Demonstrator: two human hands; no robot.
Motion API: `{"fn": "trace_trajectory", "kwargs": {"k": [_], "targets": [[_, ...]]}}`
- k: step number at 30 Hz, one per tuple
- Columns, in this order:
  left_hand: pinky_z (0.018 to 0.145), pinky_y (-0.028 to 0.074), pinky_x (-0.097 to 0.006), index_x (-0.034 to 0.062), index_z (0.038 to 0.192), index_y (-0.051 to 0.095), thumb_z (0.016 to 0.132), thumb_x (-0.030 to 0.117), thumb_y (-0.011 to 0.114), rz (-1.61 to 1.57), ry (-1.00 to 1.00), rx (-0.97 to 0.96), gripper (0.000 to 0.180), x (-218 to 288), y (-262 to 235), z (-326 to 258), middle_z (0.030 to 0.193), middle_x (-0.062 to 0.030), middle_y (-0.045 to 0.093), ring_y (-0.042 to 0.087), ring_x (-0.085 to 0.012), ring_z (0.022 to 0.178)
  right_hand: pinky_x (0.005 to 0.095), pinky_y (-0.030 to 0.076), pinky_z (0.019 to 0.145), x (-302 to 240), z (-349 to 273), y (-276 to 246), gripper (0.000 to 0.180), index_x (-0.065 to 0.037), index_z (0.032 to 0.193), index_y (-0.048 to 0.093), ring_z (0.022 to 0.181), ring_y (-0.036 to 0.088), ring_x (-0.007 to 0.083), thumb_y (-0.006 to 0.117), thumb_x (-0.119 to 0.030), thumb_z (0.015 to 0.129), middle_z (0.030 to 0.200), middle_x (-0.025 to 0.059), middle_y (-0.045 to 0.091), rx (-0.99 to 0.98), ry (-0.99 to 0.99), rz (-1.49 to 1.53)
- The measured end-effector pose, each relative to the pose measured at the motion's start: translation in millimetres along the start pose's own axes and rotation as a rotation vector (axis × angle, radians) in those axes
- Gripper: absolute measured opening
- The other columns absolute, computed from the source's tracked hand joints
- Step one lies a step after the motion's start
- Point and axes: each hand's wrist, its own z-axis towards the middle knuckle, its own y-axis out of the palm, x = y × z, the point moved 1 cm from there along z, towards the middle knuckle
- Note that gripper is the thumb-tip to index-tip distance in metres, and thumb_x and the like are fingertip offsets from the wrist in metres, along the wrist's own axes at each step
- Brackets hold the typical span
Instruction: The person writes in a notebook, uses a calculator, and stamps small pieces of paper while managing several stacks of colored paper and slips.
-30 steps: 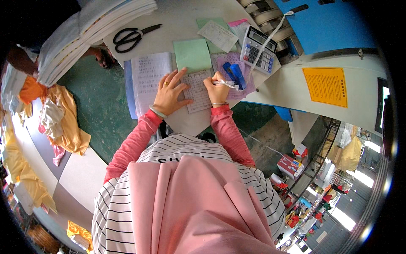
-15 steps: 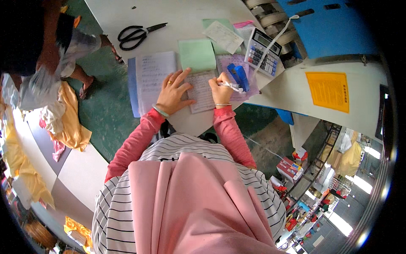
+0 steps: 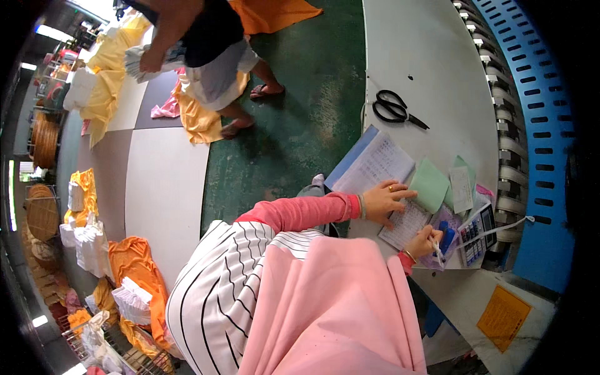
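Both hands rest on paperwork at the near edge of a long white tabletop (image 3: 431,69). The left hand (image 3: 384,201), fingers spread and flat, presses down on an open ledger (image 3: 375,165) with ruled, handwritten pages, holding it still. The right hand (image 3: 427,240) is closed around a pen (image 3: 436,250), its tip on the lower part of a small ruled sheet (image 3: 406,225) lying just beside the ledger. Judging by the pen's place, the rows above are filled and the writing is well along, though how many lines remain blank is too small to tell. Touching the ledger's far side lies a pale green pad (image 3: 430,185) with a small white slip (image 3: 462,189) over it. Just beyond the right hand sits a calculator (image 3: 478,234) next to a clear pouch holding something blue (image 3: 447,232). Black scissors (image 3: 395,107) lie well apart, farther up the tabletop. On the green floor (image 3: 294,144) another person (image 3: 206,44) stands holding folded cloth, with yellow and orange fabric piled nearby.
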Motion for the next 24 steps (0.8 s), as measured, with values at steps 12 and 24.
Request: {"fn": "trace_trajectory", "kwargs": {"k": [12,24], "targets": [[0.102,0.024,-0.045,0.0138,0.093,0.059,0.061,0.034,0.073,-0.038,-0.011,-0.100,0.040,-11.3,-4.9,5.3,0.138,-0.0078,0.034,0.032,-0.0298,0.125,0.0209,0.033,0.046,-19.9,1.1,-4.5,0.025,-0.007,0.067,0.043,0.048,0.041,0.0063,0.062,-0.015,0.082,0.055,0.0004,0.047,0.218,-0.024,0.163],[0.103,0.021,-0.046,0.0153,0.096,0.060,0.061,0.034,0.075,-0.013,-0.038,-0.114,0.042,-7.8,-1.9,5.2,0.140,-0.0076,0.031,0.030,-0.0293,0.127,0.0199,0.039,0.047,-25.4,-34.7,-16.6,0.017,-0.005,0.087,0.048,0.052,0.049,0.0079,0.063,-0.006,0.080,0.066,0.0057,0.056,0.179,0.132,0.275]]}}
